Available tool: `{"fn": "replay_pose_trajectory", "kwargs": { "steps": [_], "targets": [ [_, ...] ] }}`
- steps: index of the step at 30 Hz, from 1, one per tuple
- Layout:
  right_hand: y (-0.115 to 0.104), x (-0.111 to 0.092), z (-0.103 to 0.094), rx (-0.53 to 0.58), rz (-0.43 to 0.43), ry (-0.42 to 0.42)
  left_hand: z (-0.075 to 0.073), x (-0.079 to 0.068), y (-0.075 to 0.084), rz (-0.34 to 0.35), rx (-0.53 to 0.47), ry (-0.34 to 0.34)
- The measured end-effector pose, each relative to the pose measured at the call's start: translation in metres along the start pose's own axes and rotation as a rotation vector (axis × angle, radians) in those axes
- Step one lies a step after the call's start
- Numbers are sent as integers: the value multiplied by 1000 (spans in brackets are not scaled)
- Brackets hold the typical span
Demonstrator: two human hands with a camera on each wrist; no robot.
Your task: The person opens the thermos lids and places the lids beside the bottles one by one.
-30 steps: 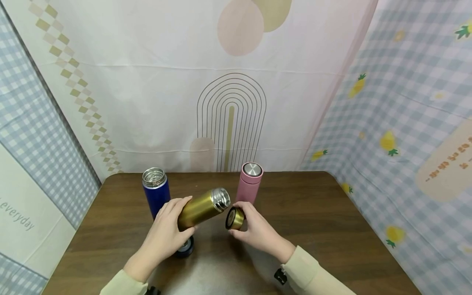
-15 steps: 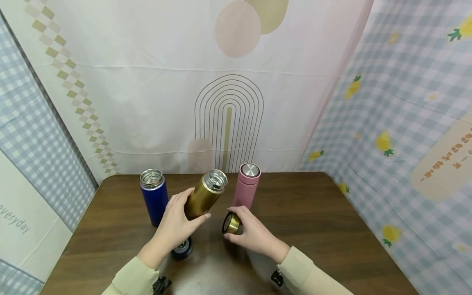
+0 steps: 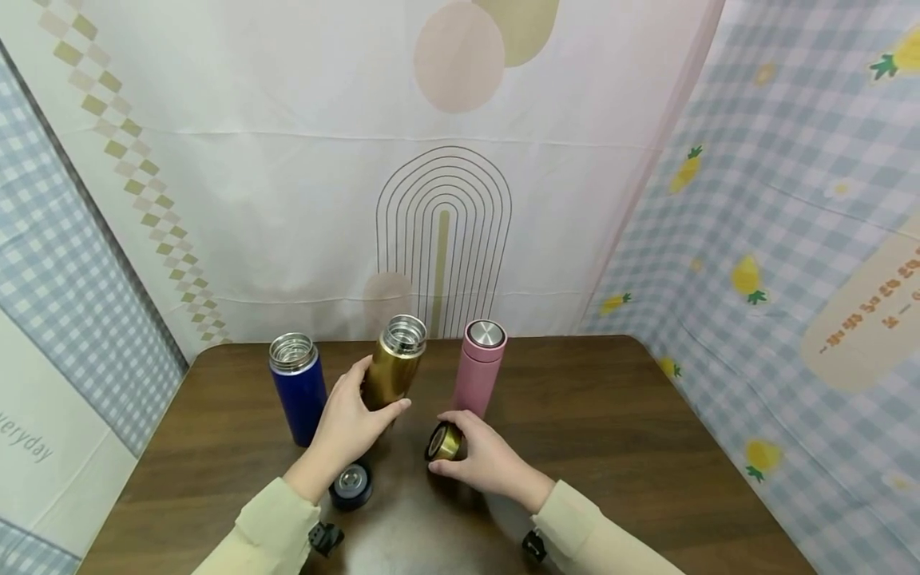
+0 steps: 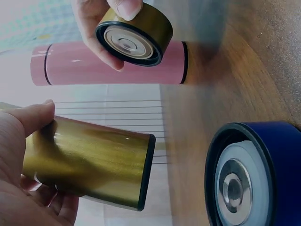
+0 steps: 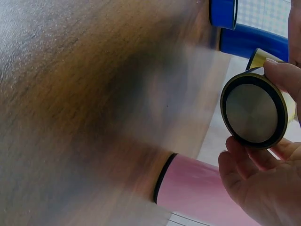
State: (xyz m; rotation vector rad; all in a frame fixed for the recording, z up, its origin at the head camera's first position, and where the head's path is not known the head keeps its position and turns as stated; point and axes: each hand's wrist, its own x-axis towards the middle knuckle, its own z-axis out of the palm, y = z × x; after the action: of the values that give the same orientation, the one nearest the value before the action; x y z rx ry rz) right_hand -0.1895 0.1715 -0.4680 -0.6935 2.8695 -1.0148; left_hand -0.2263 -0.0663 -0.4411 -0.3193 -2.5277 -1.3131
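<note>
Gold bottle (image 3: 394, 367) is gripped, slightly tilted and uncapped, by the left hand (image 3: 352, 419), between blue bottle (image 3: 300, 399) and pink bottle (image 3: 477, 375). Gold lid (image 3: 447, 442) is pinched by the right hand (image 3: 489, 463), well apart from gold bottle's mouth. Pink bottle, capped, is partly hidden behind the right hand; blue bottle is seen upright, uncapped. Blue lid (image 3: 351, 485) is laid inner side up on the worktop (image 3: 611, 431). Counted: 3 bottles, 2 loose lids, 2 hands.
</note>
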Motion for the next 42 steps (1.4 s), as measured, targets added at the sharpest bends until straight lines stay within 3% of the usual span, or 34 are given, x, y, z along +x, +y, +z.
{"fn": "replay_pose_trajectory", "kwargs": {
  "steps": [11, 25, 42],
  "targets": [
    [-2, 5, 13, 34, 45, -41, 10, 16, -15, -98, -44, -33],
    [-6, 11, 33, -5, 62, -148, 23, 19, -38, -122, -80, -57],
    [-9, 21, 45, -149, -37, -175, 19, 29, -50, -163, -50, -190]
  ]
}}
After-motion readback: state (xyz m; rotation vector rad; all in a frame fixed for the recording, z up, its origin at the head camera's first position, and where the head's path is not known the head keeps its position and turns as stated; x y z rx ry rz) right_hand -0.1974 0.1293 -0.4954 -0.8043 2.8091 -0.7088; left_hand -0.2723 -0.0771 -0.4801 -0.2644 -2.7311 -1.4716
